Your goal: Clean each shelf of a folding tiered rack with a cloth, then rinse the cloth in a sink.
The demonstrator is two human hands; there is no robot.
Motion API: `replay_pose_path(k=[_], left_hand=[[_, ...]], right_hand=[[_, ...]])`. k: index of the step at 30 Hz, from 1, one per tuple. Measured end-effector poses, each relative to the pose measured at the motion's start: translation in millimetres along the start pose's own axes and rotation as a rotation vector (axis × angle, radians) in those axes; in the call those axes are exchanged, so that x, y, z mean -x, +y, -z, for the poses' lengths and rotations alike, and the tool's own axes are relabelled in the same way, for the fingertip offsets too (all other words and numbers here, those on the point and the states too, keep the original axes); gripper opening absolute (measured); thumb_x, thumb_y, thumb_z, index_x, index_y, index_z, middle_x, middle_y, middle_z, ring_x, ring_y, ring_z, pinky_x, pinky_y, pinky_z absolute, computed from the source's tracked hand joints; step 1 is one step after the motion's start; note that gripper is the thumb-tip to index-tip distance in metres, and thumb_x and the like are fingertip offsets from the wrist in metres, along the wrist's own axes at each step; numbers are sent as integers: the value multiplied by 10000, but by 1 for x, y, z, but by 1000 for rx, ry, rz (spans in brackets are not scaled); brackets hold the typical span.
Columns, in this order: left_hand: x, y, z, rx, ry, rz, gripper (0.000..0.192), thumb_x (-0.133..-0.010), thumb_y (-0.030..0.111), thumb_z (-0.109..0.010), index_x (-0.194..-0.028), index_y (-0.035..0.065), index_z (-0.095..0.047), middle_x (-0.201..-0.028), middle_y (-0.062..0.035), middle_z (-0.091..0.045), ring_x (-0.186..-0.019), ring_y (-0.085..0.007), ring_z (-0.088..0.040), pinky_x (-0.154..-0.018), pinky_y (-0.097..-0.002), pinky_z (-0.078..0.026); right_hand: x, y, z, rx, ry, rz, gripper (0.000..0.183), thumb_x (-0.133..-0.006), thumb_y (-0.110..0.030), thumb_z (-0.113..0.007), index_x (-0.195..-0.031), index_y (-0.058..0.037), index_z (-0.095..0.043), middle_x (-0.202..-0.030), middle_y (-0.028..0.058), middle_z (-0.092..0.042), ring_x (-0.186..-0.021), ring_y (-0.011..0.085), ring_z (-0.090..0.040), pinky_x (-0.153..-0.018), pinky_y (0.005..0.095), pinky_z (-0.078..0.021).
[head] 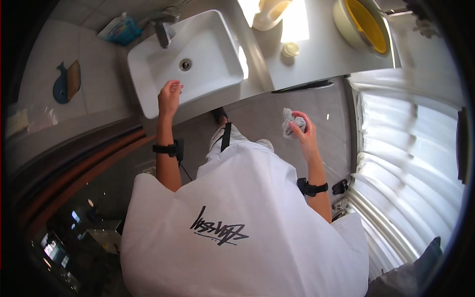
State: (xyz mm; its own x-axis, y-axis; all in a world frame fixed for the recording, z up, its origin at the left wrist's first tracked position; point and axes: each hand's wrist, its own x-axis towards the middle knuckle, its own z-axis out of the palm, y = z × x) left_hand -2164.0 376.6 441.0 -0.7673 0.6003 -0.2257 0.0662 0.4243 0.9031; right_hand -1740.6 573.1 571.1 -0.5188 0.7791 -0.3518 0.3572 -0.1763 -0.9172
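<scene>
My right hand (303, 128) grips a crumpled grey-white cloth (287, 124) over the tiled floor, to the right of my body. Over the near left part of a white rectangular sink (219, 74) hovers my left hand (170, 98), loosely curled with nothing visible in it. The basin shows no water, and its round drain (185, 65) is uncovered. At the sink's back left stands a metal faucet (163, 33); no stream comes from it.
A blue pouch (122, 31) leans beside the faucet. The right counter holds a pale jug-like container (271, 15), a small round lidded jar (290, 49) and a basin with a yellow interior (365, 26). A blue whale-shaped holder (63, 83) hangs at left. White curtains (404, 144) fill the right side.
</scene>
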Motion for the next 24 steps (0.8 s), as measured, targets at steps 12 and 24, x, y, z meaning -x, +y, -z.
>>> replay_pose_path(k=[12, 24], left_hand=[[223, -62, -276, -584, -802, 47, 324, -966, 244, -637, -1190, 20, -702, -1038, -127, -773, -984, -225, -729, -879, -335, -537], [286, -177, -379, -894, -1061, 512, 299, -992, 214, -543, -1177, 21, -677, -1018, -103, -761, -830, -195, -709, -724, -324, -535]], right_hand=[[356, 336, 241, -610, 927, -521, 488, -864, -39, -783, -1313, -34, -593, -1197, 111, -655, -1095, 239, -674, -925, 380, -577], [600, 462, 326, -746, 1634, -725, 385, -872, -41, -776, -1234, -52, -646, -1126, 68, -668, -1008, 190, -668, -842, 333, -562]])
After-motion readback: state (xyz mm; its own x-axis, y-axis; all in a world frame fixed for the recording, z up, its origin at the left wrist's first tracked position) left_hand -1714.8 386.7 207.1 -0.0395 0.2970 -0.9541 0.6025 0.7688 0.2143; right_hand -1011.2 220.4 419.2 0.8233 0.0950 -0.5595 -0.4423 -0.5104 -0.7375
